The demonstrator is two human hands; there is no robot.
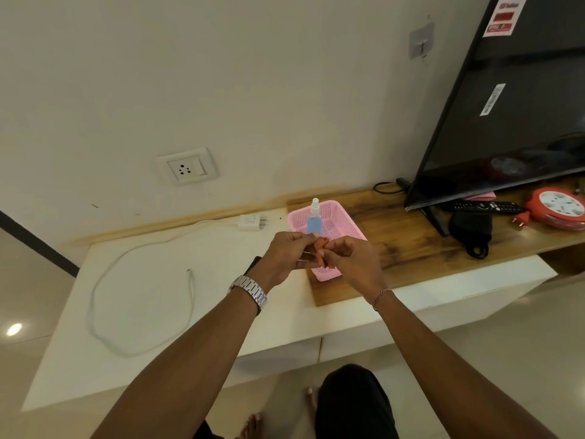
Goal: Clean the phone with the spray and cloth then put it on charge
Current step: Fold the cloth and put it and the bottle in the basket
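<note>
White bench (164,312) under a plain wall carries the charging kit: a socket (186,167) on the wall, the plug (251,222) just below it, and its cable (139,296) looped loose, ready for the last step. Both hands meet over the pink basket (335,221), left hand (285,258) and right hand (351,261) each in a pinching grip on the orange cloth (320,248), likely unfolding it for wiping. Spray (314,218) stands upright in the basket. A dark edge by the left wrist is probably the phone (253,263), mostly hidden.
</note>
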